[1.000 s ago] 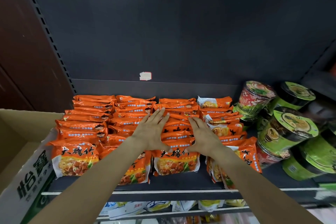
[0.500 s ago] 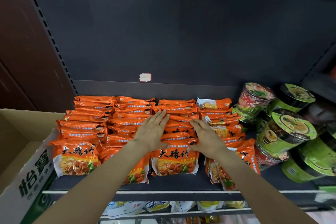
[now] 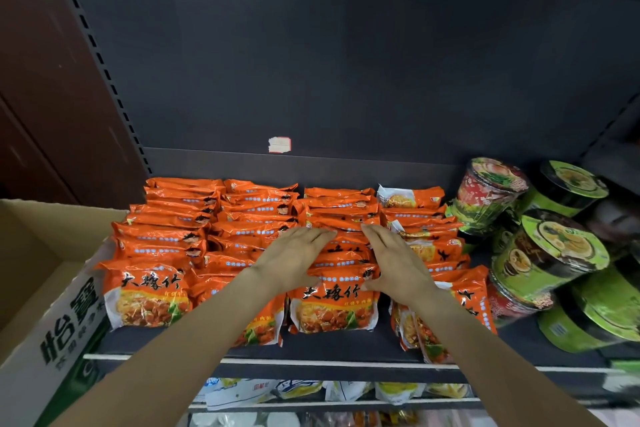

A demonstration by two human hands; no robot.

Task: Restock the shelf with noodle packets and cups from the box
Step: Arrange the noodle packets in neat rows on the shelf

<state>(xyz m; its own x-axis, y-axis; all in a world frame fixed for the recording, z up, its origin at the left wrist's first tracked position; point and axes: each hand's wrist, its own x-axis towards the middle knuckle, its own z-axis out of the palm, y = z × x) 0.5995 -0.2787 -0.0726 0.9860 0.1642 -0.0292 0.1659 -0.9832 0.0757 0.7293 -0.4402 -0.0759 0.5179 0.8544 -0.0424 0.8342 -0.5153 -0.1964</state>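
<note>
Both my hands lie flat on the third row of orange noodle packets (image 3: 334,302), counting from the shelf's left edge. My left hand (image 3: 294,258) presses the row's left side and my right hand (image 3: 394,263) its right side, fingers straight and together, nothing gripped or pinched in either one. The packets stand in four rows running from the front edge of the shelf (image 3: 346,345) to its back wall, each row leaning like filed cards.

What could go wrong: these wrappers are slick, and if I press unevenly the row could fan out sideways into its neighbours. The front packet of the right-hand row (image 3: 446,319) is already turned askew near the front edge, so a nudge from my right forearm might tip it off. The noodle cups (image 3: 550,253) at the right end lie tumbled on their sides, stacked loosely; they look likely to roll if the packets shove against them.

The cardboard box (image 3: 38,295) sits open just beside the shelf's left end, and I cannot see whether stock is left in it. The shelving is dark metal, with a pale torn sticker (image 3: 279,144) on the back panel, a slotted upright at the left, and lighter packets, blurred, on the tier below.
</note>
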